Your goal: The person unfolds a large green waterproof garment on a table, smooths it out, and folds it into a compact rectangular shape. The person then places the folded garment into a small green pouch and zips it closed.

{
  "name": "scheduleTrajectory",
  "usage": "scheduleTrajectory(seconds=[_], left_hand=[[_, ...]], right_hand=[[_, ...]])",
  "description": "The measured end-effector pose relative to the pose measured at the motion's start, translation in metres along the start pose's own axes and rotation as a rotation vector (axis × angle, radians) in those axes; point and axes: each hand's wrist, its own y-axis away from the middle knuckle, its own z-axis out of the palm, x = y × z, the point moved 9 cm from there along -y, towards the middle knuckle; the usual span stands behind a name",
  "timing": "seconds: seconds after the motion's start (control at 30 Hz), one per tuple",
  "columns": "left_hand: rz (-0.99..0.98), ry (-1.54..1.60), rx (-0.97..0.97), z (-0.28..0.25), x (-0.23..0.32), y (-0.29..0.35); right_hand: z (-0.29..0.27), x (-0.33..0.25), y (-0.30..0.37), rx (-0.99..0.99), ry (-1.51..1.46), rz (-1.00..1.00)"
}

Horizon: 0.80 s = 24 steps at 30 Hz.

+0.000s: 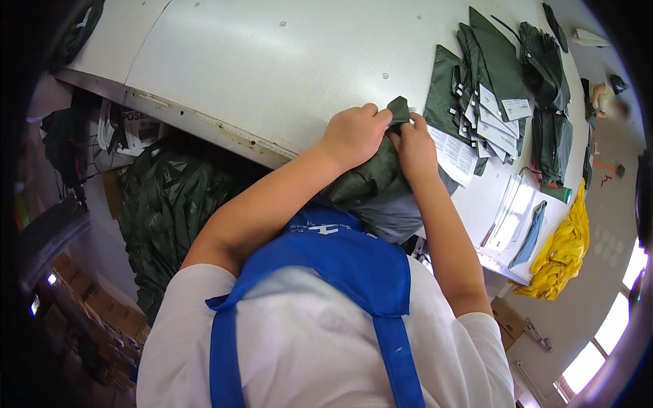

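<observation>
Both my hands are closed on a dark green fabric piece (373, 178) at the table's near edge. My left hand (355, 136) pinches it from the left, fingertips at a small raised corner. My right hand (416, 151) grips it a few centimetres to the right, thumb and fingers pressed together. The cloth looks like thin, shiny rainwear material, and its kind cannot be made out. Below the hands it hangs in folds, with a grey part (394, 212) showing against my blue apron (320, 255). A printed paper sheet (449, 155) lies just right of my right hand.
Several flat dark green pouches (445, 88) with white tags lie on the white table (272, 68). Black-green bundles (547, 81), papers (510, 211) and a yellow garment (561, 248) are farther right. A heap of dark green fabric (170, 204) hangs below the table's left edge.
</observation>
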Motion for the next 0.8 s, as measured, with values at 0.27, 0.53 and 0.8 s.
scheduleTrajectory(seconds=[0.27,0.53,0.8], left_hand=[[0.115,-0.084,-0.006,0.002,0.019,0.003],[-0.079,-0.105,-0.241,-0.003,-0.012,0.019],[-0.097,-0.183,-0.355,0.015,-0.003,0.015]], right_hand=[[-0.002,0.007,0.007,0.383,-0.082,-0.073],[-0.012,-0.007,0.031,0.508,-0.224,-0.211],[0.004,0.031,-0.015,0.364,-0.322,0.183]])
